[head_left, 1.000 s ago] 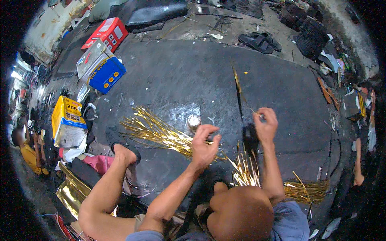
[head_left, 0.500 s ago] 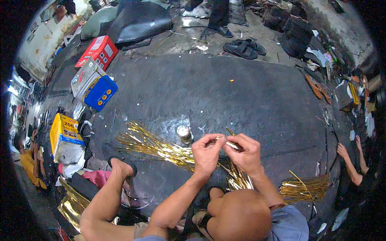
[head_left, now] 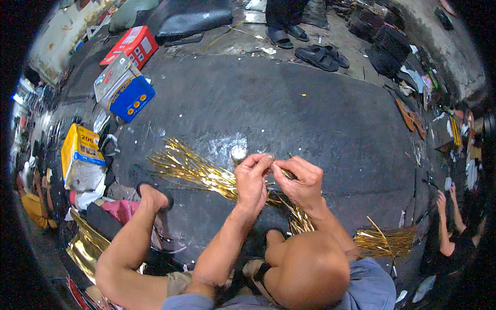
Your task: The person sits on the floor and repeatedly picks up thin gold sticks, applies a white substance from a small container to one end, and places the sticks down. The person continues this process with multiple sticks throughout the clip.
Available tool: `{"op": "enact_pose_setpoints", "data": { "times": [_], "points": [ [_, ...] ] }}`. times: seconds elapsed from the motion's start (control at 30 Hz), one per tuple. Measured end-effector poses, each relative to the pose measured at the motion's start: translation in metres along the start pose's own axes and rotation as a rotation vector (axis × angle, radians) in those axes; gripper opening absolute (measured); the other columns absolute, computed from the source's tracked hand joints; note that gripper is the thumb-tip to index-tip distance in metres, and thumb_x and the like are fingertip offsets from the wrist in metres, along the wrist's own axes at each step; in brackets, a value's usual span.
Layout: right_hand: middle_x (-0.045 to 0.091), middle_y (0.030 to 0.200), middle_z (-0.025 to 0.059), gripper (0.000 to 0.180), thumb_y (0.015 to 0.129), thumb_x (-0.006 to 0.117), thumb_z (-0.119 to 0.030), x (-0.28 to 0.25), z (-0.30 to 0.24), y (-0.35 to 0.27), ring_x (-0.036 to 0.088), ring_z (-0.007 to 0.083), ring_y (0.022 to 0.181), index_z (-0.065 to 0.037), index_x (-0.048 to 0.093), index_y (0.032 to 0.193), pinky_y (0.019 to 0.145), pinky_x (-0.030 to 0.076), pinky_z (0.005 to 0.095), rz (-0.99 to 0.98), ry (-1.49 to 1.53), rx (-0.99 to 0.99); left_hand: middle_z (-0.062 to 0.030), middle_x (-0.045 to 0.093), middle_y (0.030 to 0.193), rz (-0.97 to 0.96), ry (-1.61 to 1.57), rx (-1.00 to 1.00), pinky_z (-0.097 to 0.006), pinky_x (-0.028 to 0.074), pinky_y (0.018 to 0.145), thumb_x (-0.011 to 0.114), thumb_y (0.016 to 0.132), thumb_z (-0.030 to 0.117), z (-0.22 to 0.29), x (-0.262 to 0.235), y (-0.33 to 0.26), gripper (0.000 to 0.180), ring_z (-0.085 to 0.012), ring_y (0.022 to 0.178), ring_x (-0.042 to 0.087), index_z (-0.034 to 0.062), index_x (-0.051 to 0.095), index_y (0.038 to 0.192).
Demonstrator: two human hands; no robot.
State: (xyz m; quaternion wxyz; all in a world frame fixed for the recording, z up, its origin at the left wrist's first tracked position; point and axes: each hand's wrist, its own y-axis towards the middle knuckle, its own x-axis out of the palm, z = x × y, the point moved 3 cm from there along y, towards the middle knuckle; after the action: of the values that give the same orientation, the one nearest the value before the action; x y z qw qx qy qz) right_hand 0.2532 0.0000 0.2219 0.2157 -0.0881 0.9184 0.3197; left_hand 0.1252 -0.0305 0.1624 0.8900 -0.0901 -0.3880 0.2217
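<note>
My left hand (head_left: 251, 181) and my right hand (head_left: 300, 181) meet fingertip to fingertip, both pinched closed on a thin gold strip (head_left: 290, 175). Most of this strip is hidden by the fingers; a short dark-gold bit shows at the right hand. Beneath and left of the hands, a loose bundle of shiny gold strips (head_left: 194, 170) fans out on the dark mat. More gold strips (head_left: 299, 219) run below my right wrist. Just beyond my left fingers stands a small round container (head_left: 238, 153) with a pale top, partly covered by the hand.
A tied gold bundle (head_left: 385, 242) lies at right, a shiny gold sheet (head_left: 85, 243) at lower left. Along the left stand a yellow box (head_left: 80, 142), a blue-and-white box (head_left: 132, 98) and a red box (head_left: 134, 44). Sandals (head_left: 320, 57) lie ahead, near a standing person's feet (head_left: 284, 36).
The view has shifted a little, so the scene sits higher. My fingertips have come closer together, and the pale length of strip seen between them is now covered. A standing person's second foot shows.
</note>
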Motion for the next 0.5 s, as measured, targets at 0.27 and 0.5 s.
{"op": "enact_pose_setpoints", "data": {
  "times": [0.27,0.5],
  "points": [
    [0.071,0.070,0.0094,0.006,0.081,0.082,-0.006,-0.019,-0.029,0.005,0.065,0.0167,0.059,-0.002,0.078,0.083,0.055,0.049,0.0296,-0.067,-0.031,0.018,-0.0034,0.072,0.092,0.035,-0.011,0.200,-0.034,0.049,0.080,0.073,0.089,0.005,0.067,0.013,0.025,0.007,-0.0153,0.086,0.064,0.0077,0.071,0.095],
    [0.073,0.074,0.0094,0.009,0.081,0.083,-0.013,-0.059,-0.035,-0.019,0.068,0.0200,0.059,-0.007,0.080,0.088,0.055,0.052,0.0327,-0.119,-0.017,0.064,-0.0082,0.066,0.073,0.193,0.003,0.381,-0.030,0.044,0.053,0.074,0.084,-0.001,0.145,0.017,0.072,0.008,-0.0167,0.061,0.059,0.0013,0.066,0.084]
  ]
}}
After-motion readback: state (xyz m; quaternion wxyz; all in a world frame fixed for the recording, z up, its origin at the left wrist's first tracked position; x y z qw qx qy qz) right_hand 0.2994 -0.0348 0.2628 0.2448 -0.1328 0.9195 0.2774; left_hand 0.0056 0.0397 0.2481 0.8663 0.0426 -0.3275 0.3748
